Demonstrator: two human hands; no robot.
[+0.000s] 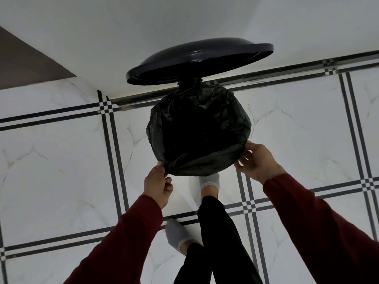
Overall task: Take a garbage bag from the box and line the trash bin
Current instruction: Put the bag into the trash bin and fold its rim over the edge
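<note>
A black garbage bag (201, 130) is spread over the mouth of the round trash bin and folded down around its rim, so the bin body is hidden beneath it. The bin's black lid (196, 60) stands raised behind the opening, against the white wall. My left hand (158, 184) pinches the bag's edge at the near left of the rim. My right hand (256, 160) grips the bag's edge at the near right. No bag box is in view.
The bin stands on white marble-look floor tiles with black double stripes (110, 152), close to a white wall (205, 21). My right foot in a grey sock (210, 181) is pressed under the bin's front; my left foot (176, 234) is behind it.
</note>
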